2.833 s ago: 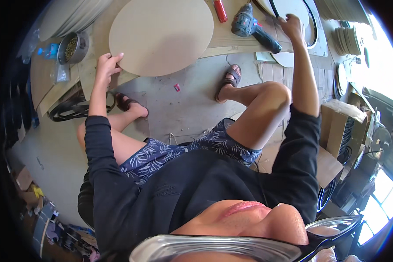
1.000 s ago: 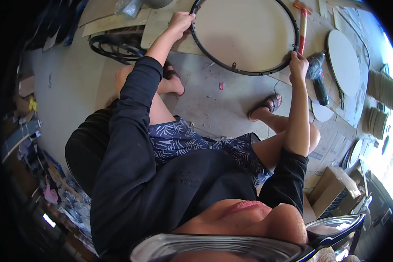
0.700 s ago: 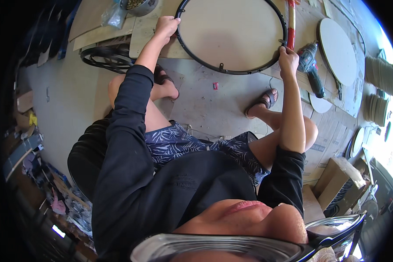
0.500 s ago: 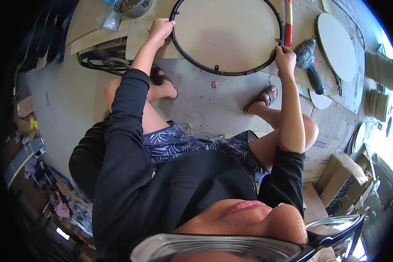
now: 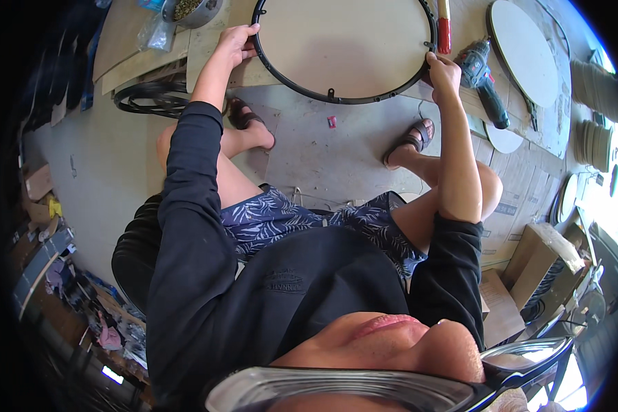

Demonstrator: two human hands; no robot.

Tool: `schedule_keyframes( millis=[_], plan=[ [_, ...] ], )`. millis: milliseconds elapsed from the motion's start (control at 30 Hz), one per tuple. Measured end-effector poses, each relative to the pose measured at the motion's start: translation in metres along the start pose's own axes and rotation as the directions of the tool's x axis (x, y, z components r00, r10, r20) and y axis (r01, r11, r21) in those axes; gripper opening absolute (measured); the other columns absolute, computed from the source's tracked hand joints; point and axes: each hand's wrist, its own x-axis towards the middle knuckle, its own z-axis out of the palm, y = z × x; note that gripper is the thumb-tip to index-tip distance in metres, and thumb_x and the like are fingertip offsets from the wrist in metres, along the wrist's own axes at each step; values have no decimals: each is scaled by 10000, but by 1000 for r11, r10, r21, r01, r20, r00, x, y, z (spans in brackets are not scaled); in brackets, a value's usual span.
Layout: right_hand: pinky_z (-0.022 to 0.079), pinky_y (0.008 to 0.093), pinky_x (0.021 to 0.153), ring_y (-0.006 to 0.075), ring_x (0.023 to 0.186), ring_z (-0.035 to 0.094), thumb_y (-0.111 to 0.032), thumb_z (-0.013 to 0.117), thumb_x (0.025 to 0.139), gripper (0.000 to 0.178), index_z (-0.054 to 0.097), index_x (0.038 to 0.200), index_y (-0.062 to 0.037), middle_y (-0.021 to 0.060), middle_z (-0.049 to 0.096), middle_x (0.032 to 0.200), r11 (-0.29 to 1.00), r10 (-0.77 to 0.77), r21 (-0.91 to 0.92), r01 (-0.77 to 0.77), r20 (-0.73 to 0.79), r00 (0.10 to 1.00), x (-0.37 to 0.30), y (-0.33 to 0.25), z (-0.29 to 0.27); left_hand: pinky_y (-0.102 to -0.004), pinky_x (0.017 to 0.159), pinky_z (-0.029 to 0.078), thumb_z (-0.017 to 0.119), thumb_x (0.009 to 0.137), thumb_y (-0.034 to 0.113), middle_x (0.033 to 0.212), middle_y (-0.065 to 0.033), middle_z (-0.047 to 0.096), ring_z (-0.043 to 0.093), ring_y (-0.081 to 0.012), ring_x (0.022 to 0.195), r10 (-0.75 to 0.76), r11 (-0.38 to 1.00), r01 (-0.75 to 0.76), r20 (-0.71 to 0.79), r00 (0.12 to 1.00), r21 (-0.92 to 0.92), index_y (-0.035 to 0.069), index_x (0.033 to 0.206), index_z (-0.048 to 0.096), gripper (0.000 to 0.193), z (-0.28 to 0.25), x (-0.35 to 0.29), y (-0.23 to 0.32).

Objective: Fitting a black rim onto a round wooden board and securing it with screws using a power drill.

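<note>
A black round hoop (image 5: 364,100) with small tabs on its inner side surrounds a pale round panel (image 5: 350,41) at the work table's near edge; its far part is cut off by the picture's top. My left hand (image 5: 236,45) grips the hoop's left side, thumb on top and fingers around the outer edge. On the right side, beside a tab, my right hand (image 5: 444,74) pinches the hoop's rim. Just right of that hand lies a blue-green cordless drill (image 5: 485,84). A wooden stick with a red end (image 5: 445,34) rests beyond it.
Another pale disc (image 5: 525,51) lies on the right of the table (image 5: 200,67). A metal bowl (image 5: 202,15) of small parts and a clear plastic bag (image 5: 156,33) sit far left. Several black hoops (image 5: 147,101) are stacked below the left edge. Cardboard boxes (image 5: 529,264) stand at right.
In the picture, the hoop, panel and both hands have shifted slightly up and left, along with the table and the things on it. Both hands keep their hold.
</note>
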Motion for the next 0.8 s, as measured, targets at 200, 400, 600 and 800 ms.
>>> schedule_keyframes(
  millis=[200, 400, 600, 800],
  plan=[
    [480, 311, 545, 146, 585, 587, -225, 729, 948, 279, 708, 990, 49, 51, 650, 778, 971, 180, 147, -189, 78, 981, -10, -23, 1, -412, 725, 594, 714, 938, 208, 869, -64, 702, 680, -211, 754, -12, 999, 11, -28, 1000, -45, 59, 1003, 682, 166, 3, 5, 0],
    [464, 304, 500, 157, 543, 581, -264, 742, 920, 298, 671, 938, 24, 42, 612, 719, 988, 141, -56, -143, -27, 990, -9, -30, -3, -414, 717, 601, 741, 913, 219, 853, -84, 717, 695, -221, 738, 9, 999, -10, -39, 999, -34, 62, 962, 686, 174, 8, 12, 7],
    [454, 303, 485, 165, 520, 565, -222, 728, 922, 272, 666, 1027, 21, 62, 638, 741, 965, 256, 56, -256, 17, 967, -9, -36, -3, -395, 692, 602, 742, 908, 226, 819, -72, 709, 689, -212, 695, -52, 999, 52, 12, 999, 15, 67, 948, 691, 172, 10, 21, 14],
    [517, 300, 536, 175, 611, 634, -262, 770, 904, 330, 676, 1018, 32, 73, 661, 794, 977, 199, 70, -203, 67, 978, -2, -27, -2, -337, 749, 577, 697, 953, 381, 913, -11, 726, 669, -154, 795, -11, 1000, 12, -29, 1000, 14, 141, 1006, 704, 246, 10, 23, 7]
  ],
)
